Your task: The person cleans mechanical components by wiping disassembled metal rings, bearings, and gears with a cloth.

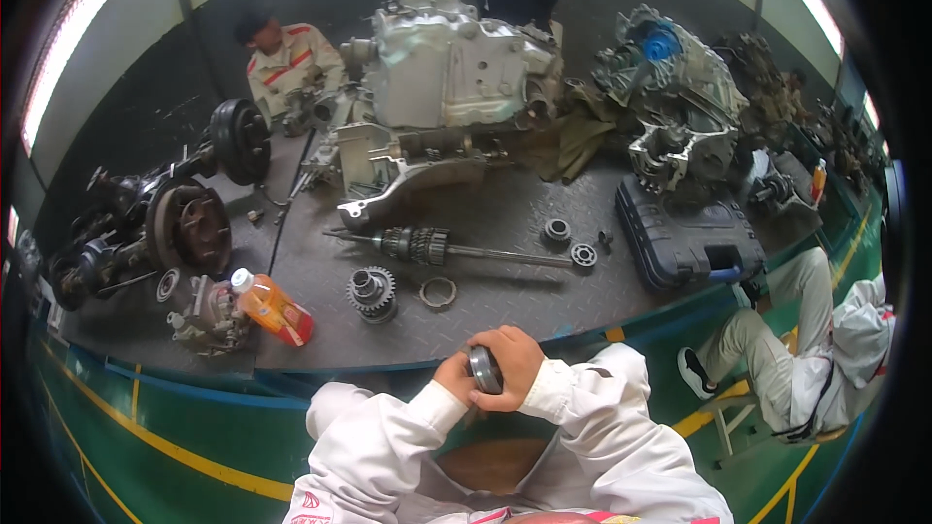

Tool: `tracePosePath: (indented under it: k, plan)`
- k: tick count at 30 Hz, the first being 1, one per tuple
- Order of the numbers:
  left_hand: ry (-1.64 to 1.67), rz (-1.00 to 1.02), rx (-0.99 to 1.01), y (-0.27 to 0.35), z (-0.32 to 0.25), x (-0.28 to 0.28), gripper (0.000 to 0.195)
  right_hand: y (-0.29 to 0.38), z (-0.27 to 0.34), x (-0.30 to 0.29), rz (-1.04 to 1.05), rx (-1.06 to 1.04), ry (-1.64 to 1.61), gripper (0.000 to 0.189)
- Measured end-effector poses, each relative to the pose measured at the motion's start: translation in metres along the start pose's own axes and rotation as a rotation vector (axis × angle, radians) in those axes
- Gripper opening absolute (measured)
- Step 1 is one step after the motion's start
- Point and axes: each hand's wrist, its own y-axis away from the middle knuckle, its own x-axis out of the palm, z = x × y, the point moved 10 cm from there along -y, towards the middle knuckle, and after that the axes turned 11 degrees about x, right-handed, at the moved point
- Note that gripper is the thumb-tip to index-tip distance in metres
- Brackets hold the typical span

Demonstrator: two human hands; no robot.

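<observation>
A round metal ring-shaped part [486, 370] is held on edge just off the bench's front edge. My left hand [454, 377] grips its left side, and my right hand [514, 367] wraps around its right side. Beyond my hands lies a thin toothed ring [437, 293], flat on the steel bench [502, 306]. A gear with a raised hub [371, 294] stands to its left. Farther back, a long splined transmission shaft with gears [415, 244] lies crosswise. Near its right end are a small gear [558, 229] and a bearing-like ring [583, 255].
At the left stand an orange drink bottle [272, 308], a metal housing [211, 316] and an axle with brake drums [189, 225]. A large gearbox casing [451, 65] fills the back. A black tool case [684, 233] sits right. A seated person [801, 349] is at the right.
</observation>
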Motion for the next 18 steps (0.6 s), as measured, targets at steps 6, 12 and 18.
tracePosePath:
  k: [6,12,18]
  plan:
    - [0.303,-0.103,0.010,-0.006,0.007,-0.005,0.039,-0.006,0.000,0.000,-0.041,0.019,-0.048,0.057]
    - [-0.054,-0.060,0.199,-0.012,0.016,-0.018,0.043,-0.009,0.011,-0.001,-0.140,-0.033,-0.028,0.056]
    - [-0.352,-0.063,0.153,0.003,-0.026,-0.014,0.037,-0.007,0.011,-0.004,-0.192,-0.048,0.011,0.057]
